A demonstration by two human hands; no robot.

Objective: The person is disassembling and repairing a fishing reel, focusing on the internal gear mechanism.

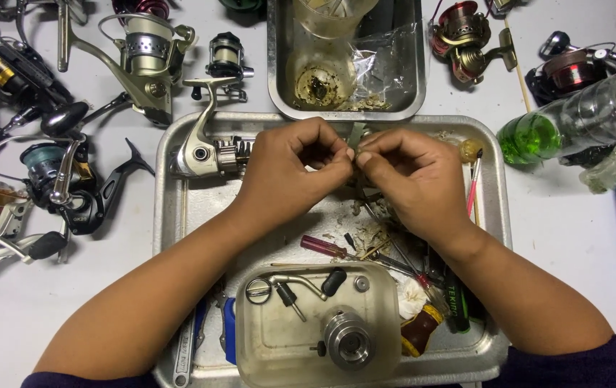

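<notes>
Two hands pinch a small part over a metal tray.

Nearest, a clear tub [265, 338] holds a spool [348, 342] and crank. Beyond it, a screwdriver [324, 247] lies on the tray [178, 215]. Left hand [286, 172] and right hand [412, 179] meet fingertip to fingertip, grasping a small part [355, 152], mostly hidden. A silver reel [204, 147] lies just left; a second tray [279, 86] sits beyond.

Reel body [204, 151] lies in tray [171, 215], behind plastic tub [279, 338].
</notes>
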